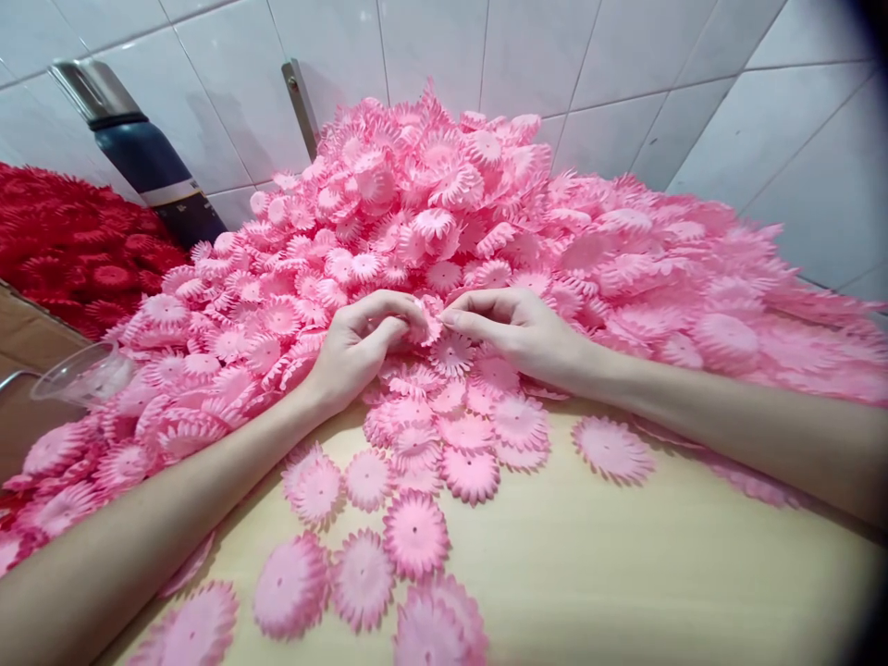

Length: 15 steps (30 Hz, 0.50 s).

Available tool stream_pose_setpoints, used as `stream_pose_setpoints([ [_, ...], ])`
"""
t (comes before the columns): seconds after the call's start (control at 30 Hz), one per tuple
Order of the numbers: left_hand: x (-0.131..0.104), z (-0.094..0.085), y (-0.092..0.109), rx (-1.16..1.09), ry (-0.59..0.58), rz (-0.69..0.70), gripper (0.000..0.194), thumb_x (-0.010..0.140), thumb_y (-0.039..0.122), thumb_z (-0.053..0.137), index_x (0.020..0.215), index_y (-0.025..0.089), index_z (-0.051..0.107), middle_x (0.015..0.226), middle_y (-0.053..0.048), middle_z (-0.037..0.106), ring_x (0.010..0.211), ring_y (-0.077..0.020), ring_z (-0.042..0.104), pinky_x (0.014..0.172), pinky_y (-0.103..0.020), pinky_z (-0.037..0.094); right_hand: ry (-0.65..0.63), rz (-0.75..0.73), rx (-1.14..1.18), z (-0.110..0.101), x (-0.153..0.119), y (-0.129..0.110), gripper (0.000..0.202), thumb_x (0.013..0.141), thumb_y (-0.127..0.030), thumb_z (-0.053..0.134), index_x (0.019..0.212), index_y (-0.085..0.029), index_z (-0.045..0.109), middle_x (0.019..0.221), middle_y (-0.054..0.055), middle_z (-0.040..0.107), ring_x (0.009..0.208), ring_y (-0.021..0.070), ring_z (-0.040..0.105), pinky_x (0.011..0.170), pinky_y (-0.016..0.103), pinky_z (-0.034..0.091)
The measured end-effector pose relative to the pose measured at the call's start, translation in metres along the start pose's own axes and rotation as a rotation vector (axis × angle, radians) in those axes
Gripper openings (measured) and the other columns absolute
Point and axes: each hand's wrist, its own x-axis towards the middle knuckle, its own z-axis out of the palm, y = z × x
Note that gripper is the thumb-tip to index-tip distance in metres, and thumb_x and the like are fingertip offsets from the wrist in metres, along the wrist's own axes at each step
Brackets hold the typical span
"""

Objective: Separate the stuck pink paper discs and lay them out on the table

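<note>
Between my two hands, in the middle of the head view, is a small pink fringed petal disc [431,319], partly hidden by fingers. My left hand [367,342] has thumb and fingers pinched on its left side. The thumb and forefinger of my right hand [517,328] pinch its right edge. Right behind and around both hands rises a large heap of pink petal discs [444,185], each with a fringed rim and many with a small centre hole. Loose discs lie below my hands, among them a darker-edged petal disc [416,534].
A pale wooden table [624,573] carries the heap. At the left stand a dark blue bottle [149,153], a pile of red petal discs [76,240] in a cardboard box [34,324], and a clear plastic cup [83,375]. A metal strip [301,106] leans against the tiled wall [444,46].
</note>
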Motion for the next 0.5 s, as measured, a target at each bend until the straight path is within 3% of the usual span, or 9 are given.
stream_pose_setpoints([
  [0.1, -0.0007, 0.0014, 0.0012, 0.102, -0.027, 0.055, 0.004, 0.078, 0.018, 0.064, 0.080, 0.015, 0.066, 0.085, -0.003, 0.064, 0.079, -0.0120, 0.060, 0.073, -0.023, 0.052, -0.016, 0.004, 0.015, -0.0002, -0.0002, -0.0011, 0.021, 0.083, -0.037, 0.061, 0.082, -0.019, 0.072, 0.084, 0.003, 0.071, 0.076, 0.0155, 0.062, 0.069, 0.028, 0.047],
  [0.23, -0.0016, 0.0033, -0.0003, 0.160, -0.018, 0.144, 0.020, 0.070, 0.021, 0.075, 0.085, 0.015, 0.064, 0.085, -0.003, 0.064, 0.081, -0.0132, 0.060, 0.073, -0.024, 0.052, 0.012, 0.008, 0.053, 0.0006, -0.0018, -0.0023, 0.023, 0.084, -0.038, 0.060, 0.076, -0.018, 0.069, 0.079, 0.002, 0.069, 0.074, 0.0151, 0.062, 0.068, 0.028, 0.048],
  [0.4, -0.0036, 0.0018, -0.0005, 0.183, -0.076, 0.162, 0.018, 0.070, 0.022, 0.075, 0.083, 0.016, 0.064, 0.086, -0.003, 0.062, 0.078, -0.0121, 0.058, 0.067, -0.022, 0.052, -0.010, 0.013, 0.177, 0.0034, -0.0048, -0.0018, 0.022, 0.069, -0.033, 0.077, 0.080, -0.018, 0.067, 0.078, 0.001, 0.069, 0.069, 0.0138, 0.063, 0.063, 0.026, 0.050],
  [0.5, -0.0034, 0.0017, 0.0008, 0.189, -0.072, 0.163, 0.017, 0.072, 0.021, 0.073, 0.086, 0.015, 0.066, 0.090, -0.005, 0.063, 0.081, -0.0130, 0.060, 0.070, -0.023, 0.053, 0.000, 0.009, 0.172, 0.0030, -0.0042, 0.0003, 0.020, 0.071, -0.034, 0.075, 0.080, -0.017, 0.070, 0.078, 0.003, 0.069, 0.068, 0.0134, 0.062, 0.062, 0.026, 0.050],
])
